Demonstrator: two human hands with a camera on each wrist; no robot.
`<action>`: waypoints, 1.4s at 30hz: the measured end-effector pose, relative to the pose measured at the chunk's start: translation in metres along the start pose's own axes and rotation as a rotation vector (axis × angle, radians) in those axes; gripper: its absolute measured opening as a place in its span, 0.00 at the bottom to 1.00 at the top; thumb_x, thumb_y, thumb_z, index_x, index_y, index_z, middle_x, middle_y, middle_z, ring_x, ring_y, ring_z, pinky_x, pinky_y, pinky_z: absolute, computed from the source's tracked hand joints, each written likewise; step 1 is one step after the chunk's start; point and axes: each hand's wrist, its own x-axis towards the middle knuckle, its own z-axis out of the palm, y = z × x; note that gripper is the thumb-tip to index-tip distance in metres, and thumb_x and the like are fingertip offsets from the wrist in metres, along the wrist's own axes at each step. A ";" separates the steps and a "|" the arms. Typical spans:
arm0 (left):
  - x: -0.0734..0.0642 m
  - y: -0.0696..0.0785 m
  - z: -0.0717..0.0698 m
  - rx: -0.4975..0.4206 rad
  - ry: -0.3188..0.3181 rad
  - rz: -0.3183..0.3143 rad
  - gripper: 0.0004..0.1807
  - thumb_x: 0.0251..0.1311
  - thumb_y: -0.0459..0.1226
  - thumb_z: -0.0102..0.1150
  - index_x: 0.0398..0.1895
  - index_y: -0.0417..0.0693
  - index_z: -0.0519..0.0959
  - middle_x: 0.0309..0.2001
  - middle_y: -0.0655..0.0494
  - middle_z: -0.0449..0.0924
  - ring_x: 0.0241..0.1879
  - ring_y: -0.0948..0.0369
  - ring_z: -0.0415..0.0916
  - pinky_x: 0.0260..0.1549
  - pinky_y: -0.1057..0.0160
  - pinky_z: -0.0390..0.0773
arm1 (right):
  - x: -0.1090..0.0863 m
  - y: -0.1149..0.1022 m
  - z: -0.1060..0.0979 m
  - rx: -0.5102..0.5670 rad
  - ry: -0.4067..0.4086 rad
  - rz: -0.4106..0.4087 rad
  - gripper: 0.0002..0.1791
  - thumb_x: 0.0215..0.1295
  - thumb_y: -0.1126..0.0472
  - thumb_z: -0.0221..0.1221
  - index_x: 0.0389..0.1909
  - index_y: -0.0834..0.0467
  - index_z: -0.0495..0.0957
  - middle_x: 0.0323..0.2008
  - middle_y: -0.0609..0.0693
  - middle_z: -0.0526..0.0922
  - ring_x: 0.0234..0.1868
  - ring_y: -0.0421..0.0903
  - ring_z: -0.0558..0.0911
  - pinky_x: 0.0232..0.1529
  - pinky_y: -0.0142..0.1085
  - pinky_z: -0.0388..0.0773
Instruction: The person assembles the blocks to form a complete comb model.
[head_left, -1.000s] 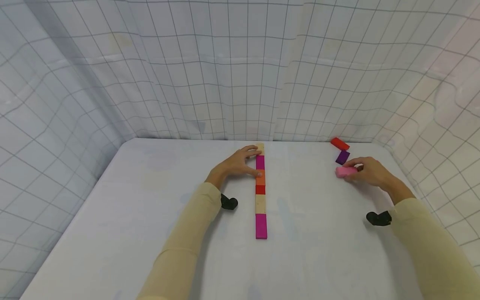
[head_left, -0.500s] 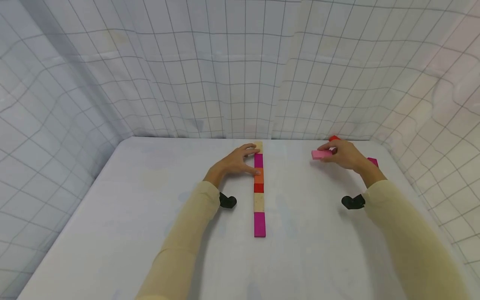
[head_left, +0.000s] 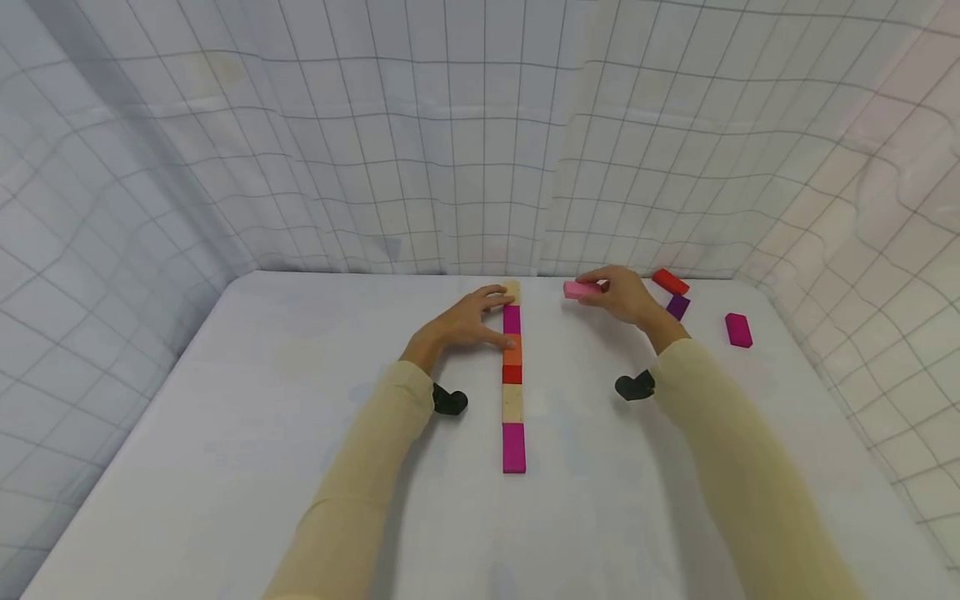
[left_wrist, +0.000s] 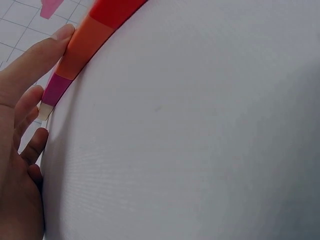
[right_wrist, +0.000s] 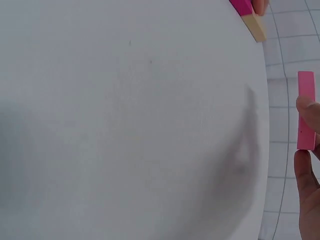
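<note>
Down the middle of the white table runs a straight row of coloured blocks: a magenta block (head_left: 513,447) nearest, then cream (head_left: 512,403), a red block (head_left: 512,375), an orange block (head_left: 513,354), another magenta block (head_left: 512,320) and a cream block (head_left: 513,287) farthest. My left hand (head_left: 459,323) rests at the row's left side with fingers spread. Its thumb touches the orange block (left_wrist: 85,47); its fingertips lie by the far cream block. My right hand (head_left: 628,298) pinches a pink block (head_left: 576,289) between thumb and fingers, above the table and right of the row's far end.
Right of my right hand lie a red block (head_left: 670,282), a purple block (head_left: 678,307) partly by the wrist, and a separate magenta block (head_left: 738,330). A white gridded curtain (head_left: 480,150) stands behind the table and along its sides.
My right hand has carried the pink block left and away from me, toward the row's far end, uncovering the loose magenta block. My left hand stays at the row.
</note>
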 end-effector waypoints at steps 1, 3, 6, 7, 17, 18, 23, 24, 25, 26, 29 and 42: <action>0.000 0.000 0.000 -0.004 0.001 -0.001 0.51 0.54 0.55 0.76 0.80 0.54 0.64 0.81 0.59 0.51 0.79 0.52 0.46 0.75 0.44 0.51 | 0.004 -0.002 0.004 0.000 0.006 -0.006 0.25 0.72 0.59 0.66 0.67 0.61 0.78 0.62 0.61 0.76 0.57 0.60 0.72 0.53 0.47 0.79; 0.001 -0.001 0.000 -0.011 0.003 -0.003 0.51 0.54 0.55 0.76 0.80 0.55 0.64 0.81 0.59 0.51 0.79 0.52 0.46 0.75 0.44 0.51 | 0.011 -0.006 0.011 0.000 0.010 -0.012 0.24 0.73 0.60 0.65 0.67 0.61 0.78 0.63 0.61 0.76 0.58 0.60 0.72 0.56 0.48 0.78; 0.003 0.000 0.001 -0.022 0.005 0.006 0.51 0.54 0.55 0.76 0.80 0.55 0.65 0.81 0.59 0.52 0.78 0.52 0.47 0.75 0.44 0.51 | 0.021 -0.009 0.022 -0.006 0.007 0.004 0.22 0.74 0.62 0.63 0.67 0.61 0.78 0.63 0.60 0.76 0.59 0.59 0.73 0.58 0.49 0.77; 0.003 0.000 0.001 -0.024 0.003 0.012 0.51 0.54 0.55 0.76 0.80 0.54 0.65 0.81 0.58 0.52 0.78 0.52 0.47 0.75 0.44 0.52 | 0.024 -0.010 0.026 -0.016 0.006 0.007 0.22 0.74 0.63 0.63 0.66 0.61 0.78 0.63 0.60 0.76 0.59 0.59 0.73 0.59 0.49 0.77; 0.000 -0.003 -0.004 0.010 0.008 0.007 0.51 0.54 0.56 0.75 0.80 0.53 0.64 0.81 0.57 0.52 0.78 0.50 0.47 0.74 0.41 0.52 | 0.047 -0.028 0.060 -0.029 0.007 -0.007 0.21 0.73 0.62 0.64 0.65 0.61 0.78 0.60 0.59 0.78 0.57 0.56 0.73 0.62 0.47 0.74; 0.000 -0.003 -0.003 0.011 0.009 0.009 0.51 0.54 0.57 0.75 0.80 0.54 0.64 0.81 0.57 0.51 0.78 0.50 0.47 0.74 0.41 0.52 | 0.048 -0.028 0.062 -0.035 0.017 -0.005 0.21 0.73 0.62 0.64 0.64 0.61 0.79 0.60 0.59 0.78 0.58 0.56 0.73 0.62 0.47 0.74; 0.001 -0.001 -0.002 0.013 0.009 0.010 0.51 0.54 0.57 0.75 0.80 0.55 0.64 0.81 0.58 0.52 0.78 0.51 0.47 0.74 0.43 0.52 | 0.050 -0.029 0.069 -0.065 0.047 -0.011 0.21 0.74 0.63 0.62 0.64 0.63 0.78 0.63 0.61 0.77 0.63 0.58 0.72 0.67 0.49 0.70; 0.001 0.000 -0.002 0.016 0.009 0.008 0.51 0.54 0.57 0.75 0.80 0.55 0.64 0.81 0.58 0.52 0.78 0.51 0.47 0.74 0.43 0.52 | 0.051 -0.030 0.070 -0.069 0.053 -0.016 0.20 0.74 0.64 0.62 0.64 0.64 0.79 0.64 0.62 0.77 0.65 0.58 0.71 0.68 0.49 0.69; 0.001 0.000 -0.001 0.017 0.009 0.008 0.51 0.54 0.57 0.75 0.80 0.54 0.64 0.81 0.58 0.52 0.78 0.50 0.47 0.74 0.43 0.52 | 0.051 -0.030 0.071 -0.074 0.061 -0.023 0.20 0.74 0.64 0.62 0.64 0.64 0.79 0.64 0.62 0.77 0.66 0.59 0.71 0.69 0.49 0.67; 0.001 0.000 -0.001 0.019 0.009 0.008 0.51 0.54 0.56 0.75 0.80 0.54 0.64 0.81 0.58 0.52 0.78 0.50 0.47 0.74 0.43 0.52 | 0.051 -0.031 0.072 -0.077 0.066 -0.026 0.20 0.73 0.65 0.62 0.64 0.65 0.79 0.65 0.62 0.76 0.67 0.59 0.71 0.70 0.50 0.66; 0.001 0.001 -0.002 0.021 0.006 0.001 0.51 0.54 0.56 0.75 0.80 0.54 0.64 0.81 0.57 0.52 0.78 0.50 0.47 0.74 0.43 0.52 | 0.053 -0.032 0.075 -0.087 0.083 -0.038 0.20 0.74 0.65 0.62 0.63 0.65 0.79 0.65 0.63 0.76 0.69 0.59 0.70 0.72 0.50 0.63; 0.003 -0.004 -0.001 0.023 0.000 0.007 0.51 0.54 0.57 0.75 0.80 0.55 0.64 0.81 0.57 0.52 0.78 0.50 0.47 0.74 0.43 0.52 | 0.059 -0.034 0.076 -0.124 0.065 -0.042 0.20 0.73 0.65 0.61 0.63 0.63 0.80 0.65 0.62 0.77 0.68 0.59 0.72 0.71 0.51 0.65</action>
